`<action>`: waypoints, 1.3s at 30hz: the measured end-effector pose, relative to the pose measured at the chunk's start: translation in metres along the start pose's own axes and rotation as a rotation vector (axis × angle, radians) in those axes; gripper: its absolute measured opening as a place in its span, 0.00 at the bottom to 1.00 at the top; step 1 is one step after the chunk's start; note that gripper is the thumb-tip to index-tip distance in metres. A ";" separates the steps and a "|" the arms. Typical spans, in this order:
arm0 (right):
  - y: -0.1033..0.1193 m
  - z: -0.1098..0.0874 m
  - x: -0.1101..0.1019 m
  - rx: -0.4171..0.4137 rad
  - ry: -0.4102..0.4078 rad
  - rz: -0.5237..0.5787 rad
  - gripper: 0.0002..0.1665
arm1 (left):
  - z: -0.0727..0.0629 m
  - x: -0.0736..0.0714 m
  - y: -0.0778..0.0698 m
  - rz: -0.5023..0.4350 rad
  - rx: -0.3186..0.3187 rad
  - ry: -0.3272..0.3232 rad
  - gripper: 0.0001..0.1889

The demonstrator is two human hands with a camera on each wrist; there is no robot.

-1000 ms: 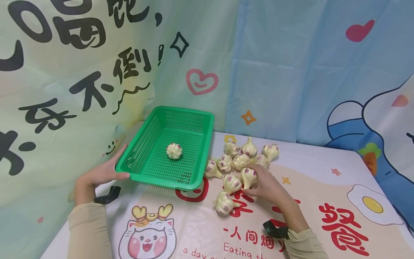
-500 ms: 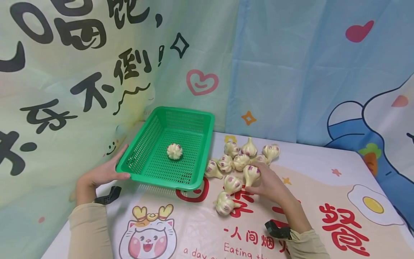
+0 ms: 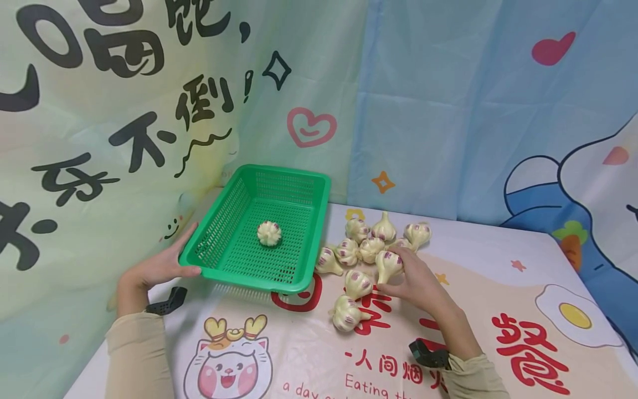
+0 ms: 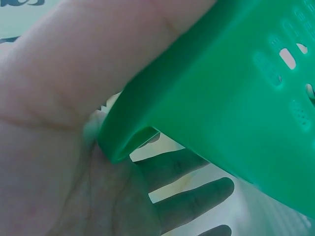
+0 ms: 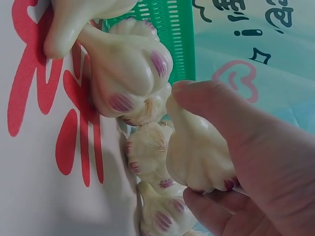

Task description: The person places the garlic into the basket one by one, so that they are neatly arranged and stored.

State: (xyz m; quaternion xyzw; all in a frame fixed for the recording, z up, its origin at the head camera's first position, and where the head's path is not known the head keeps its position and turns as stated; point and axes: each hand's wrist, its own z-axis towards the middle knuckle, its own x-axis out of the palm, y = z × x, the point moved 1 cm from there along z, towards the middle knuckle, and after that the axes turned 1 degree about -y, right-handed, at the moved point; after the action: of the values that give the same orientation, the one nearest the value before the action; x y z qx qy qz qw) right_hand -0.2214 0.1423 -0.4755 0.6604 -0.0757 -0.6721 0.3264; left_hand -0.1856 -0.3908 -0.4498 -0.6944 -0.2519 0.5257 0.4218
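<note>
My left hand [image 3: 161,265] grips the near left corner of a green plastic basket [image 3: 286,284]. In the left wrist view the thumb [image 4: 98,49] lies over the basket rim [image 4: 147,98], with fingers [image 4: 197,199] stretched out beneath. One garlic bulb [image 3: 269,233] sits inside the basket. To the right, my right hand [image 3: 416,280] holds a purple-streaked garlic bulb [image 3: 389,266] between thumb and fingers. The right wrist view shows the held garlic bulb [image 5: 199,147] with its stem end by the thumb [image 5: 206,96]; part of it is hidden by the hand.
Several garlic bulbs [image 3: 371,250] lie clustered behind the right hand. Two more garlic bulbs [image 3: 358,284] [image 3: 346,313] lie nearer, left of that hand. A printed cloth [image 3: 309,360] covers the table. Printed curtains [image 3: 423,100] hang behind and at the left.
My right hand has shifted the garlic bulb it holds slightly up and to the right. The left hand and the basket have stayed in place.
</note>
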 end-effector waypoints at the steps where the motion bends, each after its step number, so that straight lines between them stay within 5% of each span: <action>1: 0.000 0.000 0.000 -0.003 -0.001 0.003 0.53 | 0.000 0.000 0.000 0.001 -0.001 -0.001 0.58; 39: 0.038 -0.009 -0.014 -0.129 -0.049 0.101 0.52 | -0.001 0.000 -0.008 0.003 -0.015 0.002 0.59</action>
State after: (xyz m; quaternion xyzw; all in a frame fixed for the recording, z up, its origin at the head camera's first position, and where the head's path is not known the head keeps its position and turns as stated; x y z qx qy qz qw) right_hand -0.2015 0.1235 -0.4446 0.6167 -0.0734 -0.6741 0.3999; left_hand -0.1834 -0.3870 -0.4434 -0.6984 -0.2543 0.5238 0.4162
